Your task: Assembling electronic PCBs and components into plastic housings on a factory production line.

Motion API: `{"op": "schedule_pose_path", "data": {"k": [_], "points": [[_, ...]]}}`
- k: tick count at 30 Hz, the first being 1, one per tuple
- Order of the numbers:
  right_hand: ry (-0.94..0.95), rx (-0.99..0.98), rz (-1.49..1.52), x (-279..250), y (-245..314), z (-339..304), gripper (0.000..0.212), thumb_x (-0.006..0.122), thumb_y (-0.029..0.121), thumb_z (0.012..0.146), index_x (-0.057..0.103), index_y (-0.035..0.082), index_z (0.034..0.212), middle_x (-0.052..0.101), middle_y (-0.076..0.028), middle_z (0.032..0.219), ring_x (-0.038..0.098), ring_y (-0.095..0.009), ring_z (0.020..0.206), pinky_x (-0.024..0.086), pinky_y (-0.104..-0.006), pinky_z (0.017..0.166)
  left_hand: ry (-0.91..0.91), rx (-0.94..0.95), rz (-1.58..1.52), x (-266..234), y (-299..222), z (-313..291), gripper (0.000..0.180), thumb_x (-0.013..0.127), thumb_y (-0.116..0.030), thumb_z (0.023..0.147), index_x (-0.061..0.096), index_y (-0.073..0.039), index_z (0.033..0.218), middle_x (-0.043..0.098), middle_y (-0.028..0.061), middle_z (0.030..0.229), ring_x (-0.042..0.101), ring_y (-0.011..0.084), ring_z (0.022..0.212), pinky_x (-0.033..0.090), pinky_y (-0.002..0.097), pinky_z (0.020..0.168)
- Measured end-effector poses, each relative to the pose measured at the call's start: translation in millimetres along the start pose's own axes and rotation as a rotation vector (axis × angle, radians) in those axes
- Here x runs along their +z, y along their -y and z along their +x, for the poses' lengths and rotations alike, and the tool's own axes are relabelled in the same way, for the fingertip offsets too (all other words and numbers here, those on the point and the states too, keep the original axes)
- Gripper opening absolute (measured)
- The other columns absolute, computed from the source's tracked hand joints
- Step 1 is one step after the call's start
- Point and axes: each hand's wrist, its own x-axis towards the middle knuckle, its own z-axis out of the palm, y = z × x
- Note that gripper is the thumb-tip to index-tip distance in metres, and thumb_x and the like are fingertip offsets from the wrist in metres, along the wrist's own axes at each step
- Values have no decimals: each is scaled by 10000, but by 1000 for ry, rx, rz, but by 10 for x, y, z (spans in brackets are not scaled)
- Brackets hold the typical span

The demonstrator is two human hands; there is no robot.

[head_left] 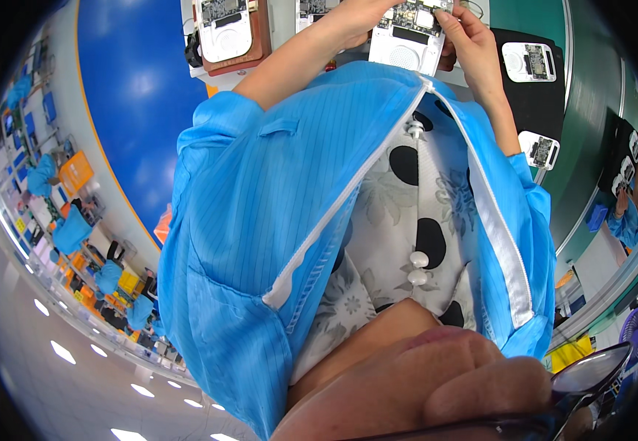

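1. Both hands meet at one white housing (410,46): the left hand (359,22) at its far left, the right hand (473,45) along its right side.
2. Right thumb lies at the edge of the exposed circuit board (422,16), with the fingers bent beside it; whether they pinch firmly, I cannot tell. Left fingers reach toward the board's far part, where the upper picture edge cuts them off, so their grip cannot be told either.
3. Between the hands, the housing has its long axis running away from the chest, far end leaning slightly right. Its speaker grille (404,57) is at the end nearest the body, closer to the chest than either hand's fingertips; the right hand is visibly the nearer, its thumb touching.
4. To the left, well apart from the housing, a second white unit (229,42) rests on a brown block (260,44).
5. Right of the right hand, a black mat (514,95) bears a small white unit (528,62); another white unit (539,150) lies at its near end.
6. Farther left, beyond a blue surface (124,95), people in blue (71,229) sit at other benches.
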Motion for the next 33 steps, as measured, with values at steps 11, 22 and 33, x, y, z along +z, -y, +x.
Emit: {"op": "schedule_pose_path", "data": {"k": [11, 22, 33], "points": [[-44, 19, 25, -51, -161, 63, 161, 598, 209, 1041, 659, 67, 995, 611, 35, 669, 508, -37, 469, 391, -201, 396, -35, -1, 6, 77, 18, 11, 411, 527, -292, 1047, 625, 69, 1216, 725, 155, 1061, 725, 222, 921, 606, 347, 800], [18, 104, 77, -173, -182, 127, 188, 597, 280, 1045, 651, 108, 994, 618, 39, 686, 537, -43, 498, 415, -195, 430, 171, 91, 69, 206, -115, -100, 458, 758, -119, 907, 586, 7, 1312, 694, 116, 1192, 693, 235, 1056, 585, 375, 920], [7, -40, -74, -328, -533, 257, 303, 588, 333, 1053, 695, 74, 1169, 648, 35, 739, 570, -29, 589, 438, -191, 493, 80, 110, 180, 192, -22, -50, 364, 696, -95, 951, 617, 18, 1288, 708, 102, 1162, 692, 217, 1017, 581, 351, 890]]}}
